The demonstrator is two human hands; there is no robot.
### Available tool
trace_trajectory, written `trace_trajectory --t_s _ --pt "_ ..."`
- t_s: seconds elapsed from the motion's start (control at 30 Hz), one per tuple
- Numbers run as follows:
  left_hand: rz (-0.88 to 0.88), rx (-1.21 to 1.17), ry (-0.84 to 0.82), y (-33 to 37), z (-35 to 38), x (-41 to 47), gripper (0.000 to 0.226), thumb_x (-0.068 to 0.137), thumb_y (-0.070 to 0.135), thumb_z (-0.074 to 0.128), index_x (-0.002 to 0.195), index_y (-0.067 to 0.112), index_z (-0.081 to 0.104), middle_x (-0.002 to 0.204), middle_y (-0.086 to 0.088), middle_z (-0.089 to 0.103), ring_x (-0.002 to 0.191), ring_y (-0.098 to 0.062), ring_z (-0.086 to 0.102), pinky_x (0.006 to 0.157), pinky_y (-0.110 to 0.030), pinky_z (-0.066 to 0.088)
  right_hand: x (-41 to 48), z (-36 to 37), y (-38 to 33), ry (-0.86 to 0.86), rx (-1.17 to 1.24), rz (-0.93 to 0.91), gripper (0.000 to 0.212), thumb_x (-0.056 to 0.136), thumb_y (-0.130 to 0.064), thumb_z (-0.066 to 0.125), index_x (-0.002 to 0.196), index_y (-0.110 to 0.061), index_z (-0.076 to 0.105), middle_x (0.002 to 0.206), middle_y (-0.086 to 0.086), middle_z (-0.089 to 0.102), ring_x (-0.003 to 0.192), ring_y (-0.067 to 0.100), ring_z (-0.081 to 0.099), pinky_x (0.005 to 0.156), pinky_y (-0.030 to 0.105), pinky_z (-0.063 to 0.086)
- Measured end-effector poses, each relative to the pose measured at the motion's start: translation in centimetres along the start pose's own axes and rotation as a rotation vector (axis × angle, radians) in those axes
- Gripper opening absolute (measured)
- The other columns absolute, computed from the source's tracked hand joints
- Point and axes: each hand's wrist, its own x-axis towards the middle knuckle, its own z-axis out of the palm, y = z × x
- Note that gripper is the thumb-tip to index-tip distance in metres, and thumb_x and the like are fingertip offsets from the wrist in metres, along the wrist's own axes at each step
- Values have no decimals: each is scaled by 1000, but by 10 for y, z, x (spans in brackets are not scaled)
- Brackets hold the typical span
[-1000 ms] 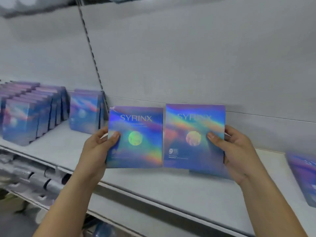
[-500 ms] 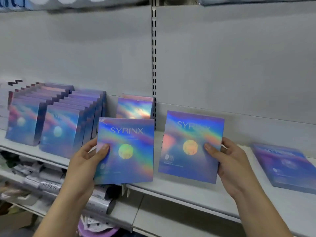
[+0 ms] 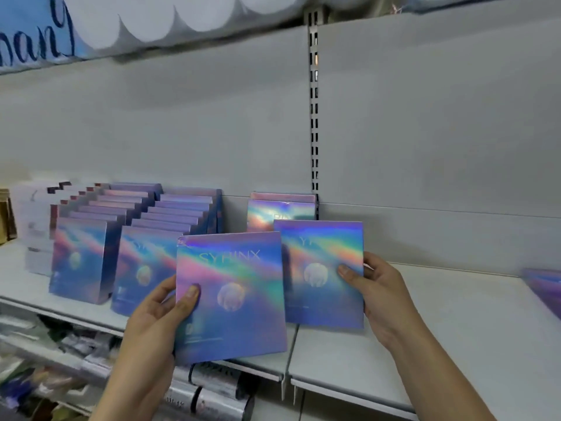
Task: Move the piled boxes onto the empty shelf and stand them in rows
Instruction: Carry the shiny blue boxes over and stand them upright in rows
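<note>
My left hand (image 3: 158, 323) grips a flat holographic blue box (image 3: 233, 287) by its left edge, upright in front of the shelf's front edge. My right hand (image 3: 379, 299) grips a second like box (image 3: 321, 268) by its right edge, upright over the white shelf (image 3: 425, 329). Behind them a short row of boxes (image 3: 279, 211) stands against the back panel. Two long rows of the same boxes (image 3: 136, 238) stand to the left. A pile of boxes (image 3: 546, 287) lies flat at the far right edge.
A slotted upright post (image 3: 314, 117) divides the back panel. White and dark boxes (image 3: 36, 226) stand at the far left. Silver packets (image 3: 212, 390) fill the lower shelf. A blue and white banner (image 3: 91, 22) hangs above.
Both hands have carried their boxes leftward along the shelf, toward the standing rows. The left box now overlaps the front of the second long row.
</note>
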Motion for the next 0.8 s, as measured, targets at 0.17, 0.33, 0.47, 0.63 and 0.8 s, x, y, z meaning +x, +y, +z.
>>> trace_trajectory --t_s 0.17,0.33,0.47,0.63,0.8 --pt "-12 -55 -165 4 -14 24 34 78 11 69 112 8 70 102 -14 79 82 -15 76 75 -24 62 17 50 12 73 -99 -49 29 89 4 70 114 -9 71 101 1 80 94 20 75 82 33 59" --pt "-61 -117 -314 -1 -40 47 71 47 35 100 110 13 74 106 -18 78 90 -19 76 79 -28 62 32 94 20 248 -227 -111 24 87 1 74 107 -12 74 102 8 79 94 29 75 83 44 61" --pt "-97 -181 -409 -6 -56 56 88 23 51 102 102 22 78 105 -18 78 92 -21 76 80 -30 62 39 102 31 436 -550 -234 28 81 -16 81 108 -24 74 95 -4 78 87 18 75 78 45 63" --pt "-140 -173 -452 -7 -69 62 94 25 55 100 109 20 75 109 -18 77 100 -27 74 95 -42 58 31 104 33 557 -759 -233 34 79 -32 84 111 -26 73 94 -5 74 84 16 71 75 32 56" --pt "-124 -207 -428 0 -70 62 87 23 54 100 101 24 78 106 -15 78 93 -21 76 80 -30 62 34 108 26 553 -789 -142 28 78 -29 84 104 -23 76 92 -7 75 88 16 70 75 29 54"
